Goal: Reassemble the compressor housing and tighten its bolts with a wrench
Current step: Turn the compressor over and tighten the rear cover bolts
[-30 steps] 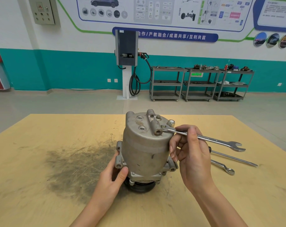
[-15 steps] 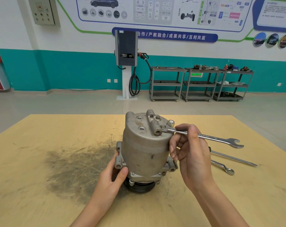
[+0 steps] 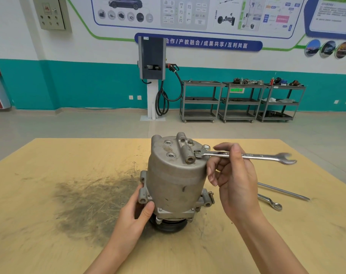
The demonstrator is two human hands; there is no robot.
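Note:
A grey metal compressor housing (image 3: 174,178) stands upright on its black pulley in the middle of the wooden table (image 3: 49,234). My left hand (image 3: 134,214) grips its lower left flange, thumb on a mounting ear. My right hand (image 3: 233,180) holds a combination wrench (image 3: 247,156) by the shaft. The wrench's ring end sits on a bolt on the housing's top right face, and its open end points right. Another bolt head (image 3: 205,147) stands just behind the ring end.
A long thin rod (image 3: 283,191) and a second ring wrench (image 3: 270,201) lie on the table right of my right hand. A dark greasy stain (image 3: 93,202) spreads left of the compressor. Shelf carts and a charging post stand far back by the wall.
The wrench's open end has swung away from me, about the bolt, with my right hand following. The left hand and the compressor have stayed put.

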